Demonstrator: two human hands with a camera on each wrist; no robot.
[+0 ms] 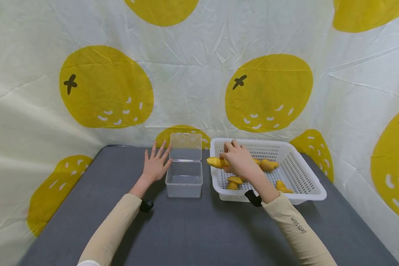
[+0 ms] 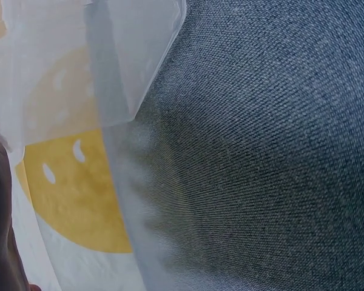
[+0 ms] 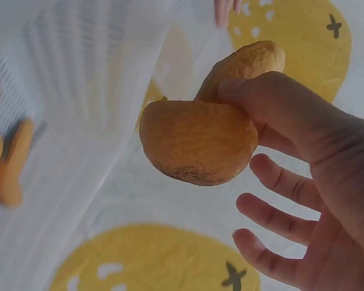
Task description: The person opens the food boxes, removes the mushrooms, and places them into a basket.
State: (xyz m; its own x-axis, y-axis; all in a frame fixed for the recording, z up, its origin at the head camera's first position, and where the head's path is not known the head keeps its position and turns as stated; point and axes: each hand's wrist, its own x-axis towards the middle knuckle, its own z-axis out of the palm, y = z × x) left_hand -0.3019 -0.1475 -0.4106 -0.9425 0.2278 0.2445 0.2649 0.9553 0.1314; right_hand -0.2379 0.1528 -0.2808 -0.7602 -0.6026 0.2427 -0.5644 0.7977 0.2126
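Observation:
My right hand (image 1: 241, 159) is over the left part of a white plastic basket (image 1: 307, 184) and pinches a yellow-brown mushroom (image 3: 197, 142) between thumb and forefinger. In the right wrist view its rounded cap faces the camera, and the other fingers stand loosely apart from it. In the head view one end of it points left past the basket's rim. To the left, my left hand (image 1: 154, 166) has its fingers spread beside a clear plastic box (image 1: 184, 190). Thumb and forefinger tips lie right at the box's left edge. The box's lid (image 1: 186, 147) stands raised at the back.
Several more mushrooms lie in the basket, among them one at the back (image 1: 268, 165) and one at the front right (image 1: 283, 187). Box and basket stand side by side on a dark grey cloth-covered table (image 1: 193, 232). A white curtain (image 1: 189, 85) with yellow fruit prints hangs behind.

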